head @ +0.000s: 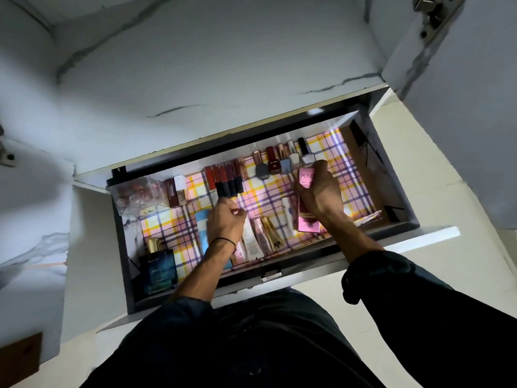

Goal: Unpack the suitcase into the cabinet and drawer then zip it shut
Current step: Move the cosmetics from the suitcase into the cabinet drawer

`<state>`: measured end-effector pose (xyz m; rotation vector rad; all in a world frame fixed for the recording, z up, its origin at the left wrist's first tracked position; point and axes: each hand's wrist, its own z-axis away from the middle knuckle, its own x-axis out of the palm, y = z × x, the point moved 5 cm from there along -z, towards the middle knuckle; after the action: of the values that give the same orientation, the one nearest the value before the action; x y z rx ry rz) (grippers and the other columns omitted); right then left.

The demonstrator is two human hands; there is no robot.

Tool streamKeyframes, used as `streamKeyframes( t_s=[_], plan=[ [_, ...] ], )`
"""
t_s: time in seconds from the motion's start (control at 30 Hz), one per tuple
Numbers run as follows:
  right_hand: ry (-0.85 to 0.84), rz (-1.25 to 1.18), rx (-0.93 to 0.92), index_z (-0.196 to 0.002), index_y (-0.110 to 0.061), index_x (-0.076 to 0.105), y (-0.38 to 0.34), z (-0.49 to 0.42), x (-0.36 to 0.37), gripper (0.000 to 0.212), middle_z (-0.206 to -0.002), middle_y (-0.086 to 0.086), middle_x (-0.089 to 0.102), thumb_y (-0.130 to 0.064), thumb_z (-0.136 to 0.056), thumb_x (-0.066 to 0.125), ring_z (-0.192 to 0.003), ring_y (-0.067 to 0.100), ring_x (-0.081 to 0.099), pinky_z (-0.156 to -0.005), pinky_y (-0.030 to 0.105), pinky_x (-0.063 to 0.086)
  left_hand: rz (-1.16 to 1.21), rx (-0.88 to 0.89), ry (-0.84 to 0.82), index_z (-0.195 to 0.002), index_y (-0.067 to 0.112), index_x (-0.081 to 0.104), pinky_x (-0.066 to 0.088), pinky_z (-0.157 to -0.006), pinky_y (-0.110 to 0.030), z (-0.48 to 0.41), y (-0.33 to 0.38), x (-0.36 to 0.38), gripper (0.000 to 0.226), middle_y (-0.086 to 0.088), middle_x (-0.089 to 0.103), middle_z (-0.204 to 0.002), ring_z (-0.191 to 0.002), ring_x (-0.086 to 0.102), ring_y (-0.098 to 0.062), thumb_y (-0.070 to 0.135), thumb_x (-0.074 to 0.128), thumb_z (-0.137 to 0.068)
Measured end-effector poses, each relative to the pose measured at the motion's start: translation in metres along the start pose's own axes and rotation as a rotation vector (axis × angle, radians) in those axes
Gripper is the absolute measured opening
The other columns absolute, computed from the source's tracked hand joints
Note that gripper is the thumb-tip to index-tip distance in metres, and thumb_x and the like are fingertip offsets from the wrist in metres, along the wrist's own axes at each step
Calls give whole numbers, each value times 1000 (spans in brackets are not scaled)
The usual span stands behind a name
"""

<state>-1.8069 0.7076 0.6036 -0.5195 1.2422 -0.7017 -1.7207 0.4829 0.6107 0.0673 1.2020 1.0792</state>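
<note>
The open drawer (195,294) is lined with plaid paper and holds cosmetics. A row of red lipsticks (223,177) with black caps lies at the back. My left hand (225,222) is curled at their cap ends, its fingertips pinching one cap. My right hand (319,191) grips a pink Pond's box (305,177) above the drawer's right half. A second pink box (307,224) lies just below that hand. The suitcase is out of view.
Nail polish bottles (279,162) line the back right. Several tubes (261,236) lie at the front middle, a blue perfume box (159,271) at the front left, and a clear bag (134,194) at the back left. A marbled cabinet shelf (195,65) sits above, with an open door (461,107) at right.
</note>
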Motion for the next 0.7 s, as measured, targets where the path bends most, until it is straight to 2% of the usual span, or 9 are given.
streamKeyframes(
  t_s=[0.1,0.2,0.3,0.37,0.4,0.5,0.6,0.67,0.7],
  plan=[
    [-48,-82,-234,-125,-11,42,-33,9,16,58,-94,8,65,-52,-89,61,-75,20,64,-67,39,57,-110,-43,138,-119,1,51,52,-78,-40,-4,-34,-32,46,-17,55,-117,-101,60,-34,22,73,-85],
    [-212,-155,-351,-124,-13,41,-66,24,42,57,-91,6,65,-53,-89,61,-77,19,66,-64,36,56,-206,-150,83,-132,-6,37,46,-86,-45,-2,-65,-48,77,-25,42,-129,-111,52,-44,29,79,-79],
    [-346,-113,-269,-130,-14,37,-88,34,75,63,-98,6,69,-46,-87,72,-83,24,69,-68,35,56,-228,-181,-71,-127,-3,40,45,-83,-39,5,-78,-48,77,-23,54,-124,-110,56,-39,34,83,-75],
    [-414,-24,-213,-143,-19,29,-98,39,97,80,-112,10,69,-49,-85,75,-93,28,68,-78,38,57,-209,-172,-97,-122,0,45,44,-79,-36,6,-83,-48,66,-20,61,-119,-108,59,-36,31,82,-76],
    [-445,2,-199,-144,-19,28,-102,43,105,82,-115,10,69,-50,-84,75,-93,28,68,-78,37,57,-194,-171,-96,-121,0,46,44,-79,-36,7,-84,-48,62,-19,62,-118,-107,59,-35,29,81,-78],
    [-480,46,-193,-132,-14,42,-115,53,124,59,-116,10,65,-38,-89,74,-95,26,63,-74,30,48,-167,-177,-83,-122,0,46,45,-85,-38,6,-93,-59,59,-20,62,-119,-109,59,-36,22,80,-79],
    [-495,135,-254,-118,-9,51,-124,62,138,26,-97,1,57,-20,-97,63,-80,16,56,-55,11,37,-191,-152,-76,-132,0,40,45,-91,-40,6,-102,-74,65,-23,59,-125,-115,57,-37,17,77,-81],
    [-513,158,-237,-109,-9,52,-130,67,151,14,-89,0,55,-18,-100,59,-74,16,56,-45,11,30,-215,-127,-73,-140,3,32,46,-92,-43,7,-109,-82,73,-24,57,-127,-116,57,-38,17,75,-83],
    [-505,169,-236,-110,-9,52,-132,69,157,16,-91,2,56,-20,-100,59,-75,18,56,-45,13,29,-228,-99,-75,-142,5,30,47,-91,-44,7,-111,-84,76,-23,58,-127,-115,57,-38,18,75,-83]
  ],
)
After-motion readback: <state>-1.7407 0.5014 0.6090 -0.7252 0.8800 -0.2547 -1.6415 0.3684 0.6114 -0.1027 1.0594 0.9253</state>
